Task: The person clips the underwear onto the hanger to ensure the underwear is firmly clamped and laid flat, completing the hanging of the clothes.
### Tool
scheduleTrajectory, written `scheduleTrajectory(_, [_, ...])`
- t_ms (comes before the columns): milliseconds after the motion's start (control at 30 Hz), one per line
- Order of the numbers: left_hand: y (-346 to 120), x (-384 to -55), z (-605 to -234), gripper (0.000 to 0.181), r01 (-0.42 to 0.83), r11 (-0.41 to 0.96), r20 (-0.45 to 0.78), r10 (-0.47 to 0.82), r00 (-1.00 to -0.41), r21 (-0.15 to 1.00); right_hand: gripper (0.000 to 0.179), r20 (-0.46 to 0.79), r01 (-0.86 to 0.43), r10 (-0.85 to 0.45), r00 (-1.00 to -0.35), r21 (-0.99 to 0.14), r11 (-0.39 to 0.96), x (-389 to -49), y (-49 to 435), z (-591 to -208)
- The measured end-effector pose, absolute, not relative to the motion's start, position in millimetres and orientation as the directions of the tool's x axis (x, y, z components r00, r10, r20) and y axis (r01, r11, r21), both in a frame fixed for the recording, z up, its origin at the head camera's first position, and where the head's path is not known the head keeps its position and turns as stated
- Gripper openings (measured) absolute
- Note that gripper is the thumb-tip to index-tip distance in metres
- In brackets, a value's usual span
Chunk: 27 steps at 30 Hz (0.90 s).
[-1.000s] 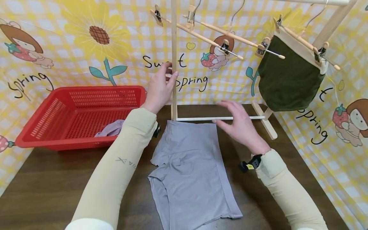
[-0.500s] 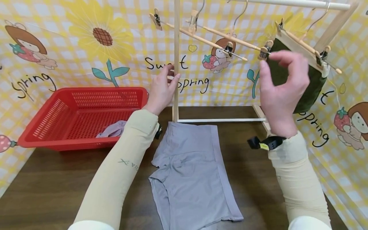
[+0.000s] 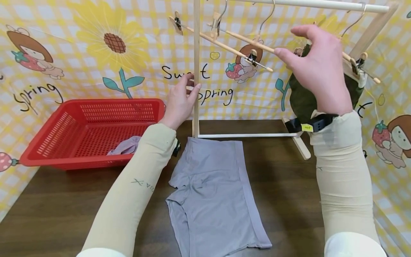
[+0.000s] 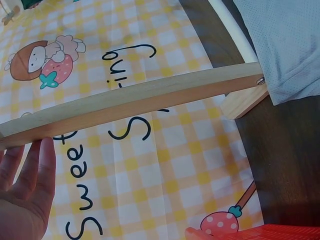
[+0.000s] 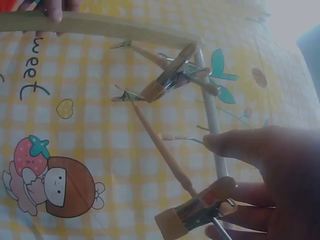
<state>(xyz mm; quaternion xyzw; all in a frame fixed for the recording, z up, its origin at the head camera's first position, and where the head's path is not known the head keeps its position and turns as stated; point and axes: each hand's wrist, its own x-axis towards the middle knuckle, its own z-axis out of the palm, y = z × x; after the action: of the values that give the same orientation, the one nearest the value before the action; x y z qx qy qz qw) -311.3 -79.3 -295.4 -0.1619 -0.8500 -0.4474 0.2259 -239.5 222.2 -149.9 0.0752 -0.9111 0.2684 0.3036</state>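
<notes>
My left hand (image 3: pixel 179 101) holds the wooden upright (image 3: pixel 196 43) of a small clothes rack, thumb in front and fingers behind. My right hand (image 3: pixel 321 67) is raised at the near end of a clip hanger (image 3: pixel 240 37), thumb and forefinger spread apart. In the right wrist view its fingers lie close behind the wooden clip (image 5: pixel 195 215), the thumb near the hook. A second clip hanger (image 3: pixel 221 44) hangs to the left. Grey shorts (image 3: pixel 218 200) lie flat on the table below. A dark green garment (image 3: pixel 302 100), clipped to another hanger, is partly hidden by my right hand.
A red plastic basket (image 3: pixel 93 162) with a crumpled lilac cloth (image 3: pixel 126 145) inside stands at the left. The rack's white top rail (image 3: pixel 321 4) carries the hangers, and its lower white bar (image 3: pixel 247 135) runs just behind the shorts. A checked cloth backdrop (image 3: pixel 144 85) surrounds the table.
My right hand has risen from beside the shorts to the hangers, passing in front of the green garment and opening wider. My left hand stays on the upright.
</notes>
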Motion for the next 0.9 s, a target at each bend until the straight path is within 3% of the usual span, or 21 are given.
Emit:
scheduleTrajectory(333, [-80, -312, -295, 0.045, 0.476, 0.545, 0.526, 0.075, -0.847, 0.690, 0.042, 0.513, -0.224, -0.011, -0.858, -0.356, 0.907, -263, 221, -148])
scheduleTrajectory(900, [-79, -311, -294, 0.044, 0.476, 0.549, 0.526, 0.076, -0.847, 0.687, 0.034, 0.595, -0.272, -0.002, -0.804, -0.363, 0.891, -268, 225, -153])
